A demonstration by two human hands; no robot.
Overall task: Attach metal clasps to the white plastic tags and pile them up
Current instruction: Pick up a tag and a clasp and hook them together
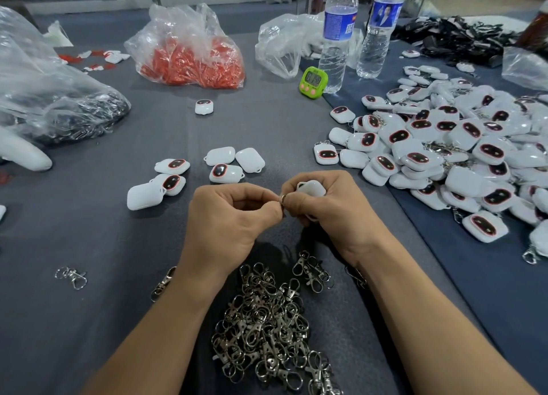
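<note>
My right hand [323, 208] grips a white plastic tag [312, 187] above the table's middle. My left hand [228, 214] pinches a small metal clasp ring [283, 199] against that tag; most of the clasp is hidden by my fingers. A heap of loose metal clasps [267, 323] lies between my forearms. Several loose white tags [221, 165] sit just beyond my hands. A big pile of tags with clasps [444, 154] covers the right side.
A clear bag of red pieces [189, 59], a green timer [313, 82] and two water bottles [338, 36] stand at the back. A large plastic bag [44, 98] lies at the left. A single tag [204, 106] and stray clasps [72, 277] lie apart.
</note>
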